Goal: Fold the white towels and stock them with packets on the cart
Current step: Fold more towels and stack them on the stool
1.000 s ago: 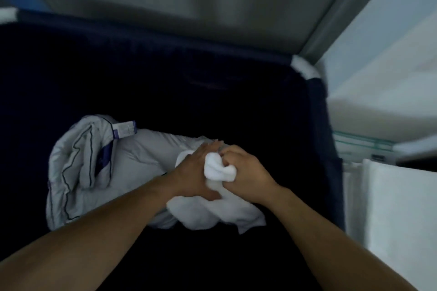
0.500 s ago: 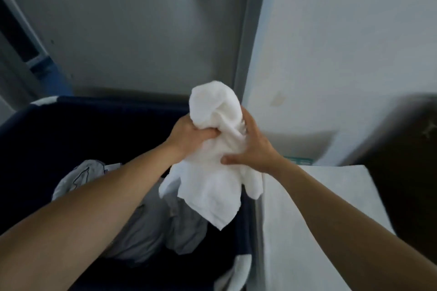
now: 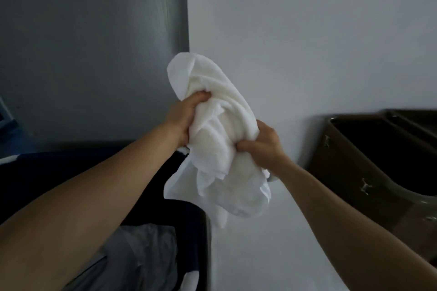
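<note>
The white towel [image 3: 220, 139] is bunched and unfolded, held up in the air between both hands in front of the place where a grey panel meets a white wall. Its upper part rises in a rounded hump above the hands, its middle is crumpled into thick folds, and its loose lower edges and one corner hang free below them. The left hand [image 3: 183, 120] grips the towel's left side about midway up, thumb on top pressed into the cloth and fingers curled round the bunched fabric, so the fingertips are buried and out of sight. The right hand [image 3: 264, 146] grips the towel's right side a little lower, thumb pointing inward across the folds and fingers wrapped behind the cloth. Both bare forearms reach in from the bottom corners of the view. Under the left forearm sits a dark navy bin [image 3: 186, 224] with crumpled grey linen [image 3: 146, 257] lying inside it, partly hidden by the arm. Just beside the bin, on its right, a flat white surface [image 3: 272, 255] stretches toward the camera; the towel's hanging corner dangles above its near-left edge, apart from it. Farther right, near that surface and against the wall, stands a dark brown tub [image 3: 350, 172] with a rounded rim and a few small pale marks on its side; its inside is too dark to make out. Behind everything, the grey panel [image 3: 94, 42] fills the upper left and the white wall [image 3: 307, 30] the upper right.
</note>
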`<state>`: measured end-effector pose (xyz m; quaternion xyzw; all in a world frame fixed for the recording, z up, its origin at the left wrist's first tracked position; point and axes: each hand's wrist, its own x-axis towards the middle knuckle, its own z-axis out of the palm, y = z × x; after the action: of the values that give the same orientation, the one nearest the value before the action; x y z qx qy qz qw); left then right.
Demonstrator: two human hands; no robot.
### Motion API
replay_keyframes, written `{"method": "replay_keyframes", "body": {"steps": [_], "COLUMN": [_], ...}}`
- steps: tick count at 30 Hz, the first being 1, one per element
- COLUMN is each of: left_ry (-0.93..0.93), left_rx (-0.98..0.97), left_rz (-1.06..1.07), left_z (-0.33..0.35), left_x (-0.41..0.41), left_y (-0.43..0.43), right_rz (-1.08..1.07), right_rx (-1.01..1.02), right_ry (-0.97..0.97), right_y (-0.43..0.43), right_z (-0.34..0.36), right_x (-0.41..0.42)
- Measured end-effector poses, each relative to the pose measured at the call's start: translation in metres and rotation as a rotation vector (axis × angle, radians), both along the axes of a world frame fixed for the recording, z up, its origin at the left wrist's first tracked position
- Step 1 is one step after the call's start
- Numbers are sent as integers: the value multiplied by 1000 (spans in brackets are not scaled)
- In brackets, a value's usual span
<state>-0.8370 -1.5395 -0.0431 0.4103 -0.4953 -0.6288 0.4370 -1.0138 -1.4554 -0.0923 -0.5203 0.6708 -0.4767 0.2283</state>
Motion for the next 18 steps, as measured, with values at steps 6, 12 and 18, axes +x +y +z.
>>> {"method": "replay_keyframes", "body": {"steps": [6, 12, 18], "left_ry": [-29, -148, -740], "left_rx": [143, 252, 205], "left_rz": [-176, -281, -374], "left_z": [9, -61, -185], "left_x": [-48, -91, -89], "left_y": [-23, -24, -2], "right_rz": [-137, -186, -91], "right_rx": [43, 257, 631], "right_ry": [-120, -135, 135], "right_y": [22, 34, 32], "right_z": [33, -3, -122], "right_x": [-40, -78, -117]}}
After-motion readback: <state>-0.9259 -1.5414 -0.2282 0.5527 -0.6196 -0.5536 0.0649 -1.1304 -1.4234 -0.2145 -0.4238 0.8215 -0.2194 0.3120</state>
